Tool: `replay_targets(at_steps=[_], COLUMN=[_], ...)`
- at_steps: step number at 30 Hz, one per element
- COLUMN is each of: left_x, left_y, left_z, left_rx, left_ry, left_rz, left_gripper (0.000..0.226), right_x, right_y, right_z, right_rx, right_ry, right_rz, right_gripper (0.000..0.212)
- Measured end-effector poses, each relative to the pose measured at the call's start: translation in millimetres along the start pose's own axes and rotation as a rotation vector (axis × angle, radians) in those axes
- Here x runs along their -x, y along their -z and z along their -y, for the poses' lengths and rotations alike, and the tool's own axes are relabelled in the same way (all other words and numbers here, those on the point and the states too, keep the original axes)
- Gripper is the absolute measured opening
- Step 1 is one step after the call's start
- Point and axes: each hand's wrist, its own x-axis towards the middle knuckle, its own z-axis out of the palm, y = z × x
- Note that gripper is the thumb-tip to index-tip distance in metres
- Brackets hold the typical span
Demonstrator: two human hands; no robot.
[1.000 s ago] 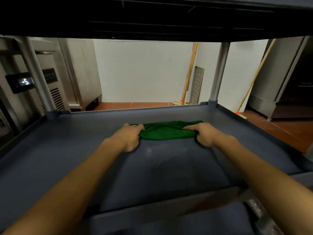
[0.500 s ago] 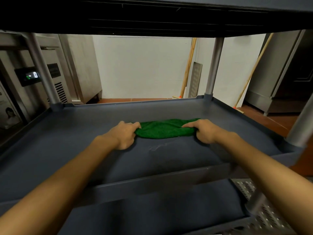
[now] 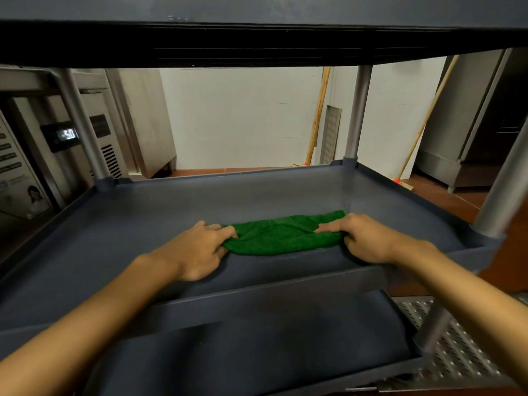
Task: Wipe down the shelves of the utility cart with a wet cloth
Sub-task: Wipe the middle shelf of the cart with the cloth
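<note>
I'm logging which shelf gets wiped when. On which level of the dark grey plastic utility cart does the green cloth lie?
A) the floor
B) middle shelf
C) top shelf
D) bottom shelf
B: the bunched green cloth lies on the dark grey middle shelf, its ends gripped by the left hand and right hand, top shelf overhead, bottom shelf beneath.

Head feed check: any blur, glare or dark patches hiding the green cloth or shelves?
Head view: folded green cloth, pinched by left hand and right hand, is sharp; near-right grey metal post is motion-blurred; top shelf's underside is near black; dark grey plastic middle shelf evenly lit, no glare.
</note>
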Motion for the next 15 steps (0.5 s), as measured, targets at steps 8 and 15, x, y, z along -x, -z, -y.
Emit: replay_targets(at_steps=[8, 15], left_x=[22, 39], left_y=[5, 9], left_z=[-6, -7], left_rx=[0.050, 0.040], left_ry=[-0.047, -0.098], left_rz=[0.000, 0.033], left_gripper=[0.035, 0.036], right_x=[31, 47], right_y=[2, 10], right_z=[5, 9], right_rx=[-0.011, 0.022], right_ry=[0.022, 0.060], right_rz=[0.019, 0.093], right_gripper=[0.068, 0.074])
